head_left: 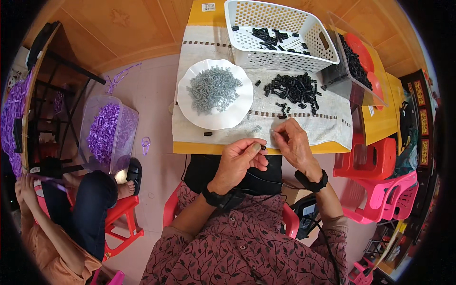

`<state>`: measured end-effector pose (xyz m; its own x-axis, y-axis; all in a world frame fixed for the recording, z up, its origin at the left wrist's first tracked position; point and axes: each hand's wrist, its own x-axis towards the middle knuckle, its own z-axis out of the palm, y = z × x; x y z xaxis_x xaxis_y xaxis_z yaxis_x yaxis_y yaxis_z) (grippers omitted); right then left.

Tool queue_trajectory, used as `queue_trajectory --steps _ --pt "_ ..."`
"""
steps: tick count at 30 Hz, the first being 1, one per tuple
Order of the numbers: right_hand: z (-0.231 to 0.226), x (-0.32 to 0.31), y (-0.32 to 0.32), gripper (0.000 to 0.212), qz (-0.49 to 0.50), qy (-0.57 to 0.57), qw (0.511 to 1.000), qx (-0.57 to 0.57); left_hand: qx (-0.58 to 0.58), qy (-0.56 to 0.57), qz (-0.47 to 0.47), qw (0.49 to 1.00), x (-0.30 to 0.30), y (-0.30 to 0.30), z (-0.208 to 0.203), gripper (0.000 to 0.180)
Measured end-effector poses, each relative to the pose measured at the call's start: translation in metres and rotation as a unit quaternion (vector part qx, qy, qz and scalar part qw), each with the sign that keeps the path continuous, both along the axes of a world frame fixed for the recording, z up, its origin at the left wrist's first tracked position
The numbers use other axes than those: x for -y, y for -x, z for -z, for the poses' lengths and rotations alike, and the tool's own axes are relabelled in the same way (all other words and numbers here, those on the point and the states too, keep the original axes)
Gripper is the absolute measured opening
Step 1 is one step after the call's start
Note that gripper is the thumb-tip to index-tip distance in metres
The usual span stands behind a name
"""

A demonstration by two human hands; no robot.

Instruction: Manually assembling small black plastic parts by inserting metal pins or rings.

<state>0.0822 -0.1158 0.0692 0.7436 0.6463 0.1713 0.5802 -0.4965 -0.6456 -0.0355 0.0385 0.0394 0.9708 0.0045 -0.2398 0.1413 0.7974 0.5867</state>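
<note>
My left hand (pixel 237 160) is at the front edge of the cloth-covered table, closed on a small black cylindrical piece (pixel 263 147) between thumb and fingers. Just to its right, my right hand (pixel 295 145) has its thumb and forefinger pressed together; whatever they may hold is too small to make out. Between and beyond the hands lie a few small clear grey pieces (pixel 256 128) on the cloth. A white scalloped plate (pixel 214 122) heaped with clear grey pieces (pixel 213 89) stands at the left. Farther off is a loose pile of black pieces (pixel 295 89).
A white perforated basket (pixel 280 59) with black pieces stands at the back, beside a clear bin (pixel 349 85) of black pieces. One black piece (pixel 208 134) lies near the plate. Left, a seated person's hands (pixel 26 192) hold purple strips near a tub (pixel 124 135). Red stools (pixel 368 159) stand right.
</note>
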Motion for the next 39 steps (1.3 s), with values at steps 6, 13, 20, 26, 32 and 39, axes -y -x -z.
queue_trajectory --steps 6,13,20,26,32,39 --pt "0.006 0.004 0.009 0.009 0.063 -0.065 0.979 -0.180 0.007 0.013 0.003 1.000 -0.002 0.001 0.002 0.024" --pt "0.005 0.007 0.006 0.007 0.066 -0.101 0.955 -0.273 0.005 -0.007 0.001 1.000 0.001 0.001 0.001 0.023" --pt "-0.003 0.001 0.003 0.007 0.081 -0.158 0.914 -0.364 -0.003 0.004 -0.015 1.000 0.000 0.000 0.001 0.023" --pt "-0.004 -0.001 0.004 0.010 0.111 -0.181 0.887 -0.409 -0.003 -0.005 -0.023 1.000 0.000 0.000 0.004 0.023" --pt "-0.003 -0.004 0.004 0.013 0.122 -0.200 0.881 -0.411 -0.002 -0.013 -0.025 1.000 0.000 -0.001 0.003 0.023" --pt "-0.002 -0.003 0.006 0.013 0.090 -0.192 0.880 -0.425 -0.008 -0.031 -0.037 0.999 0.001 -0.003 0.003 0.022"
